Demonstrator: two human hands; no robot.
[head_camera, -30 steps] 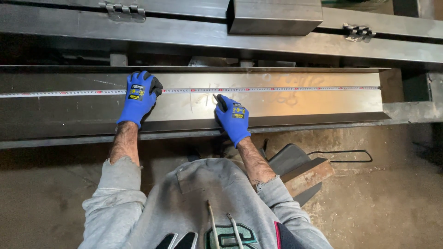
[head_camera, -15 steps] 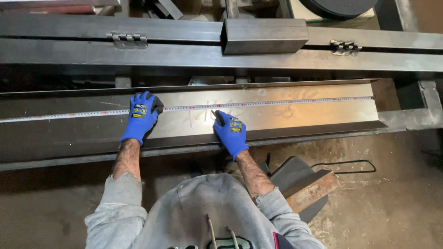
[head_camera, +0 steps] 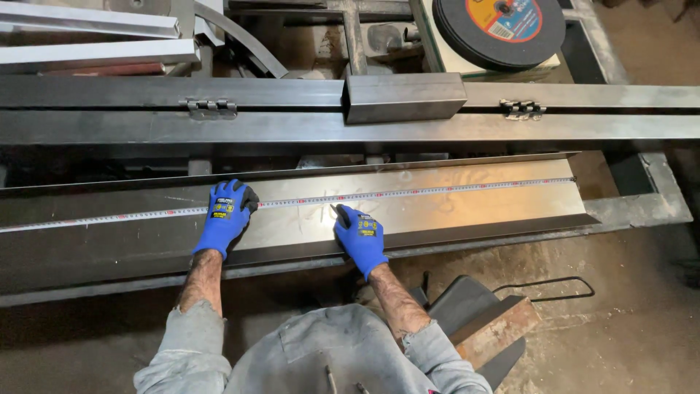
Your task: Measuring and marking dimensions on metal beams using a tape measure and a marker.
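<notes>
Left hand (head_camera: pixel 224 219) in blue glove, fingers spread flat, pressing the tape measure (head_camera: pixel 437 191) onto a long steel angle bar (head_camera: pixel 474 201), right hand (head_camera: pixel 361 235) closed around a marker (head_camera: pixel 340 214) just below the tape, cutting disc (head_camera: pixel 499 29) beyond.

Your single head camera looks steeply down from above the long steel channel (head_camera: pixel 437 197). It faces forward across that channel, close enough to cut off its left end.
</notes>
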